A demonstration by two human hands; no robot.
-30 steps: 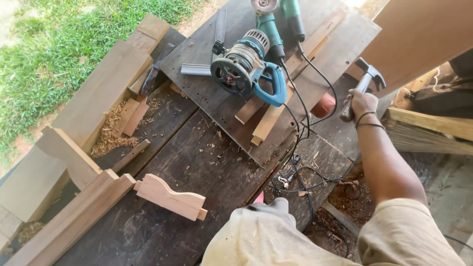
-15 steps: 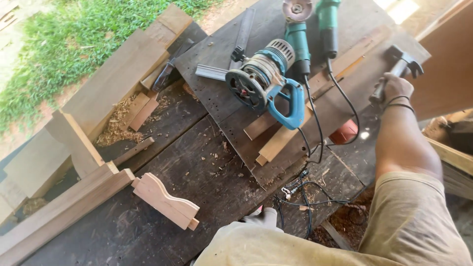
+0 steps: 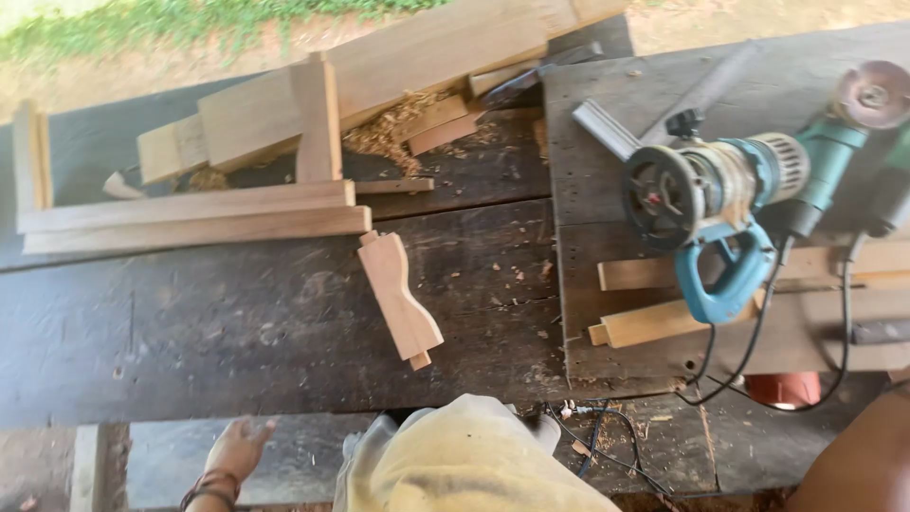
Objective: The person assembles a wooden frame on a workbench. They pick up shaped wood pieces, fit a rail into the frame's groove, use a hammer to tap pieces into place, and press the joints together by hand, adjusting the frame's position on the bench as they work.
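The left hand lies low by the near edge of the dark bench, fingers spread, holding nothing; the right hand is out of view. Farther in lies a curved wood piece, with a blue router to the right and planks beyond.

Outdoor woodworking shop: plank workbench, power router, wood shavings.
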